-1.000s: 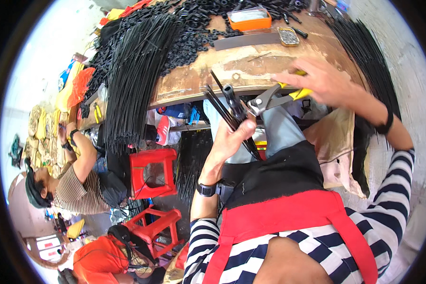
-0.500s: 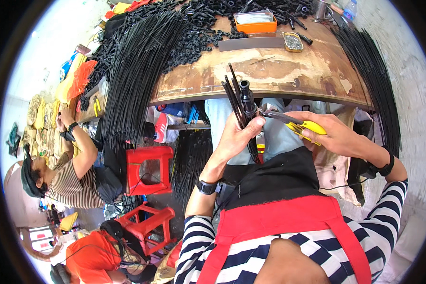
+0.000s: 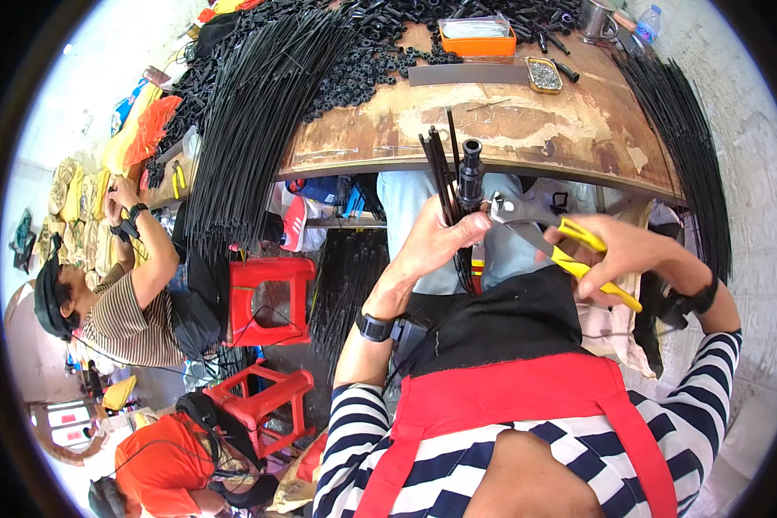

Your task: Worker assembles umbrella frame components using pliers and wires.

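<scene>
My left hand is closed around several thin black rods and a black ribbed tubular fitting, which stand upright together in front of my lap. My right hand grips a pair of pincers with yellow handles. Its handles are spread apart, and the metal head lies right beside the fitting, close to my left thumb. Whether the jaws touch anything cannot be made out.
Ahead is a worn wooden table, with a heap of black plastic parts, an orange box and a small tin of metal bits. Long black rods hang over its left edge. Two people and red stools are at left.
The pincers' handles have gone from nearly together to wide apart, and my right hand has turned with them. My left hand keeps its hold on the rods and fitting, shifted slightly right.
</scene>
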`<state>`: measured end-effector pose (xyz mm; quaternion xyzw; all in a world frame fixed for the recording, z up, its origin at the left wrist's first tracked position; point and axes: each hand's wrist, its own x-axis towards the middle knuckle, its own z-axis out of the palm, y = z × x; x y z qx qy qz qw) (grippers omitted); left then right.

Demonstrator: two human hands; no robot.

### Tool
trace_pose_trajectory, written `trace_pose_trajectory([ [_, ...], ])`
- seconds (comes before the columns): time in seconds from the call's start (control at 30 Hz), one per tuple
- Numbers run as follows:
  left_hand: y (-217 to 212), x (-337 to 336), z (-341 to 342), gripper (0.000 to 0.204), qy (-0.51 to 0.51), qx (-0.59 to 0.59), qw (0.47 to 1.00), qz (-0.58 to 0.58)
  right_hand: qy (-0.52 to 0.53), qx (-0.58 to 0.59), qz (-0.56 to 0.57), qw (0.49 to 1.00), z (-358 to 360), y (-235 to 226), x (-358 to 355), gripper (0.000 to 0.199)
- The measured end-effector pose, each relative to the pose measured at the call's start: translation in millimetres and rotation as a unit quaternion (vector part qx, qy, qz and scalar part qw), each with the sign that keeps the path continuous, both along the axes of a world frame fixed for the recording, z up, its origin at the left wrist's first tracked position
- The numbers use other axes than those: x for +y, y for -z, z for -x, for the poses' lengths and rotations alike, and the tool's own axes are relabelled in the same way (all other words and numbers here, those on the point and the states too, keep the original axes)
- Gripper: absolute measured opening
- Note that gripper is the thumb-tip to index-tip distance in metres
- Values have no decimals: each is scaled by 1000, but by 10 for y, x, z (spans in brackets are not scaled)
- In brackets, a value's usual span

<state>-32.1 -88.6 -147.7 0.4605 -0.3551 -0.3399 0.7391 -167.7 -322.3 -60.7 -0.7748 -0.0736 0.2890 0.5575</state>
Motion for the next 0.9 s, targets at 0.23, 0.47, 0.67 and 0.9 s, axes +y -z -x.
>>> trace_pose_trajectory([
  [0.23,-5,-55,-44,18,-72,19,997,-12,130,-362,308,870,48,-4,102,47],
  [0.47,-48,9,-168,51,-21,40,999,-9,90,-2,8,996,0,-154,72,47],
  [0.67,-142,-9,-135,47,8,53,999,0,126,-145,152,969,115,205,124,50],
  [0.9,-221,48,-167,40,-51,-8,997,-58,109,-279,262,917,37,-131,100,43],
])
